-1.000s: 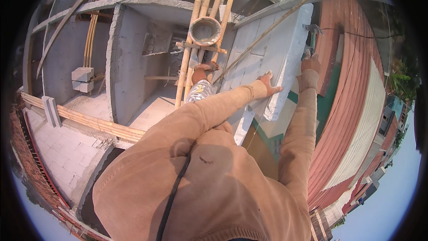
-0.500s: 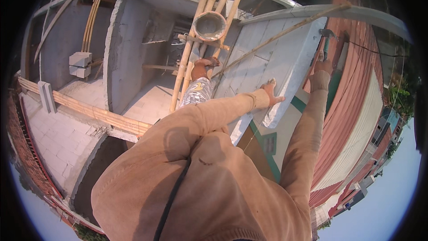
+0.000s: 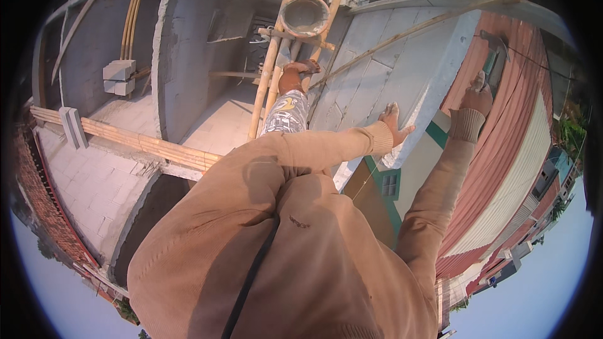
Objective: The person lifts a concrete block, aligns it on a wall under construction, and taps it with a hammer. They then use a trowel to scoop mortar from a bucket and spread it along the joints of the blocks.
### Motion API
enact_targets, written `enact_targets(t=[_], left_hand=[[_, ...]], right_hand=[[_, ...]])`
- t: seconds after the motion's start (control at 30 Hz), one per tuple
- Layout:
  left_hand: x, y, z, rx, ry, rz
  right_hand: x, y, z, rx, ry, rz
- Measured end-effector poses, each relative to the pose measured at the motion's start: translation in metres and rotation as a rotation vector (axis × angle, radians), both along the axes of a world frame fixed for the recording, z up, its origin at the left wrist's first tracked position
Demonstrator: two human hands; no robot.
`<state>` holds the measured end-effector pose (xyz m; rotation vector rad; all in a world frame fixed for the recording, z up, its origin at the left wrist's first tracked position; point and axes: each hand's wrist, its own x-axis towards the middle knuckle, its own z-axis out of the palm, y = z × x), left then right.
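Poles run ahead at centre; bucket on them, foot nearer. Wall right of poles, stick slanting across it. Left hand on wall's near right edge. Hammer in right hand, right of wall. Roof farther right. Blocks far left, beyond partition.

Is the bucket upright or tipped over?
Upright: the bucket sits on the bamboo poles with its round mouth facing up, showing the grey inside. How full, I cannot tell.
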<state>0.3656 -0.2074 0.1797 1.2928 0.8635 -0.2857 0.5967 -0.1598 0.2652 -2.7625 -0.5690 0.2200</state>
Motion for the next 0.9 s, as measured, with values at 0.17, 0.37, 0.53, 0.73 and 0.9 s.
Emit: enact_targets(t=[0.17,0.37,0.53,0.73,0.9], left_hand=[[-0.008,-0.026,-0.003,0.031,0.012,-0.037],[-0.016,0.000,-0.004,-0.087,0.017,-0.073],[0.014,0.064,-0.008,-0.166,0.016,0.074],[0.074,0.105,-0.002,0.188,-0.002,-0.212],[0.076,0.102,-0.031,0.200,-0.083,-0.170]], right_hand=[[-0.074,-0.027,0.005,0.494,0.051,-0.161],[-0.094,-0.103,-0.029,-0.072,-0.021,-0.025],[-0.139,-0.150,-0.006,0.407,0.120,-0.288],[-0.186,-0.214,-0.055,-0.290,-0.070,-0.043],[-0.211,-0.181,0.030,0.146,0.080,-0.265]])
